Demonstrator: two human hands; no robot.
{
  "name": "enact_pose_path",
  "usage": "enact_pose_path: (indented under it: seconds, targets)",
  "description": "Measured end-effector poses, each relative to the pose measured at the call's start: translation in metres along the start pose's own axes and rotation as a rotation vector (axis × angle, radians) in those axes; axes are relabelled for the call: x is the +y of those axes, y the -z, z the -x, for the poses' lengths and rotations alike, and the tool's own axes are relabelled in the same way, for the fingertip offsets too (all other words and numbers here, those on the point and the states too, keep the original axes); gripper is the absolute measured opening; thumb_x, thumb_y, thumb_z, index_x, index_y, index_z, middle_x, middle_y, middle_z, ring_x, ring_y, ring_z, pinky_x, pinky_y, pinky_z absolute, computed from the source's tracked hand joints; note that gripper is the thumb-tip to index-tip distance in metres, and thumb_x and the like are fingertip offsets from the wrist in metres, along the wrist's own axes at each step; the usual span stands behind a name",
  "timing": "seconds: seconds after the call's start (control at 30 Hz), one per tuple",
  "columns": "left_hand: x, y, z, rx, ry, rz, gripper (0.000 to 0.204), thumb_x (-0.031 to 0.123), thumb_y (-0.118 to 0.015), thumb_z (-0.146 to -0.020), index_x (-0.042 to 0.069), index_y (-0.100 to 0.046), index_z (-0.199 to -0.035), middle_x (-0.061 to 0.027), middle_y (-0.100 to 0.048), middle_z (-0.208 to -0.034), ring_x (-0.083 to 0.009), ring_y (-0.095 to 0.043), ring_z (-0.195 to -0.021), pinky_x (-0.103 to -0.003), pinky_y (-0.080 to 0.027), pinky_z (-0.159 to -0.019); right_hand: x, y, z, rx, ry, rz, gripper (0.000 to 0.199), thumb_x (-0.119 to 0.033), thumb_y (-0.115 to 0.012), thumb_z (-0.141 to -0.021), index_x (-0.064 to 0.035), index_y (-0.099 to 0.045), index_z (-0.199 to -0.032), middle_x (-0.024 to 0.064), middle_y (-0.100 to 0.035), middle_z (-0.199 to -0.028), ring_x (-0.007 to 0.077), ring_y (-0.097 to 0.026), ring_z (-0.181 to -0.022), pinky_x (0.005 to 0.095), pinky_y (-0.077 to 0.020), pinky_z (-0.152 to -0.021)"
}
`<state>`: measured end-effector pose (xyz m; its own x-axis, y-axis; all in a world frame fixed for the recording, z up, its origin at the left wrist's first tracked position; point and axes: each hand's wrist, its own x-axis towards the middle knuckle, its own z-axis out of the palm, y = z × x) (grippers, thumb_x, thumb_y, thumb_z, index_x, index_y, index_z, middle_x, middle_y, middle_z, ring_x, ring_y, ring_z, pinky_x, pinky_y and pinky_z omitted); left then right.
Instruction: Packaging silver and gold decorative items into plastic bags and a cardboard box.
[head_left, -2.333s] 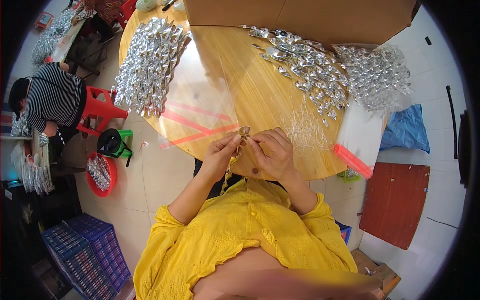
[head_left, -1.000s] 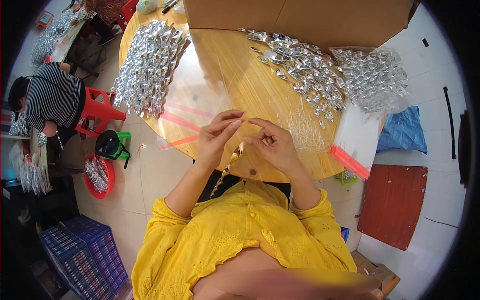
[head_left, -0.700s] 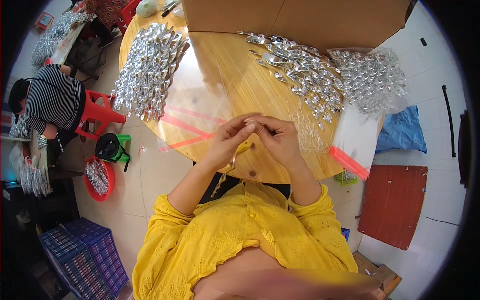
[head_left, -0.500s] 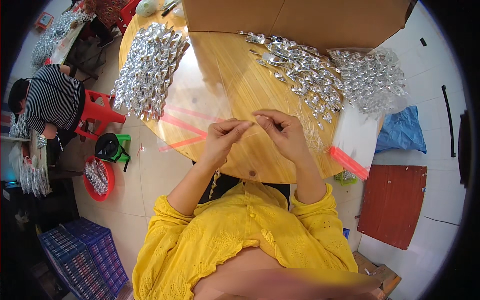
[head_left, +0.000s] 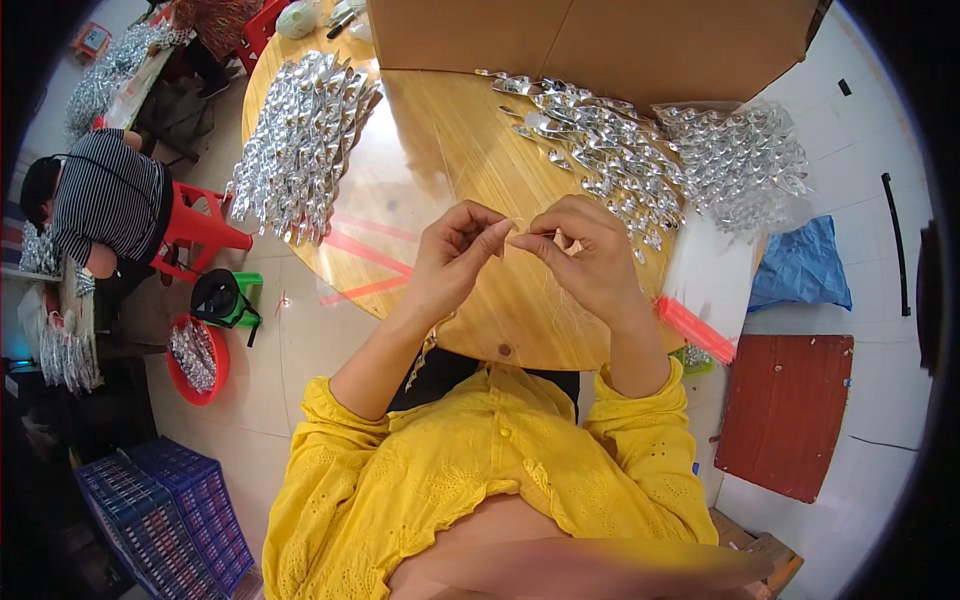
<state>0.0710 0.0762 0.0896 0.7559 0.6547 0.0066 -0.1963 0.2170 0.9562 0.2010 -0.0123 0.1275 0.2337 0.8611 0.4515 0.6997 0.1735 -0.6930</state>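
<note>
While the person in the yellow blouse sits at the near edge, the round wooden table (head_left: 440, 150) fills the middle of the view. Along its far edge there is a big brown cardboard box (head_left: 600, 40), with its side turned to the person. Near the left edge of the worktop lies a thick pile of silver twists (head_left: 300, 150), arranged close together in rows. Toward the right edge, in front of the box, a looser group of silver pieces (head_left: 600, 150) is spread in a slanting band. Just beside it, at the right edge, is a clear plastic bag (head_left: 740, 160) full of similar silver pieces.

Both hands are raised over the near part of the worktop, their fingertips almost meeting. The left hand (head_left: 455, 260) has its thumb and forefinger pressed together on a thread (head_left: 518, 221), and its other fingers are bent inward. The right hand (head_left: 588, 250) pinches the same thread, also between thumb and forefinger. At the near right edge is a bundle of red strips (head_left: 695, 330). One shiny twisted strip (head_left: 423, 357) hangs below the left wrist, beside the near edge; its upper end is hidden. The thread, very fine and pale, makes a small curve between the fingertips.
</note>
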Motion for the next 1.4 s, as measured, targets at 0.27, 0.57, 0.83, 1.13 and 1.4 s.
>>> enact_pose_path:
  seconds: [0.27, 0.57, 0.83, 1.13, 1.4]
  targets:
    - [-0.005, 0.011, -0.001, 0.084, 0.005, 0.113, 0.013, 0.014, -0.054, -0.080, 0.002, -0.054, -0.085, 0.0013, -0.050, -0.064, -0.0040, -0.043, -0.055, -0.017, -0.030, -0.047, 0.020, 0.009, 0.009, 0.032, -0.217, -0.192, 0.009, -0.004, -0.065, -0.066, -0.0010, -0.059, -0.072, 0.0032, -0.053, -0.068, 0.0103, -0.046, -0.059, 0.0215, -0.0341, -0.051]
    - [0.002, -0.003, -0.008, -0.063, -0.070, 0.255, 0.014, 0.011, -0.052, -0.080, -0.002, -0.052, -0.085, -0.0086, -0.059, -0.081, -0.0148, -0.057, -0.077, -0.024, -0.046, -0.069, 0.004, 0.003, 0.000, 0.126, 0.181, -0.001, 0.015, -0.006, -0.070, -0.056, -0.0064, -0.061, -0.068, 0.0035, -0.054, -0.070, 0.0137, -0.048, -0.062, 0.0253, -0.0361, -0.055]
    - [0.000, -0.004, -0.007, -0.135, -0.004, 0.175, 0.016, 0.011, -0.055, -0.079, -0.003, -0.056, -0.086, -0.0069, -0.058, -0.075, -0.0109, -0.054, -0.066, -0.022, -0.044, -0.059, 0.012, 0.003, -0.007, 0.225, 0.288, 0.016, 0.018, -0.008, -0.072, -0.051, -0.0089, -0.063, -0.067, 0.0045, -0.059, -0.076, 0.0156, -0.049, -0.070, 0.0258, -0.0367, -0.058]
    - [0.002, -0.003, -0.006, -0.155, 0.016, 0.177, 0.013, 0.007, -0.055, -0.077, -0.003, -0.059, -0.085, -0.0076, -0.058, -0.075, -0.0127, -0.053, -0.066, -0.024, -0.043, -0.061, 0.022, -0.003, 0.002, 0.106, 0.016, -0.472, 0.010, 0.002, -0.066, -0.060, 0.0007, -0.063, -0.069, 0.0105, -0.061, -0.070, 0.0177, -0.056, -0.067, 0.0248, -0.0455, -0.060]
    - [-0.027, 0.023, 0.005, -0.221, 0.216, 0.153, 0.014, 0.005, -0.054, -0.076, -0.004, -0.058, -0.087, -0.0102, -0.058, -0.071, -0.0193, -0.057, -0.073, -0.028, -0.044, -0.068, 0.040, -0.003, 0.007, 0.406, 0.179, -0.032, 0.028, 0.008, -0.062, -0.064, 0.0004, -0.055, -0.090, 0.0086, -0.057, -0.071, 0.0160, -0.056, -0.064, 0.0236, -0.0462, -0.059]
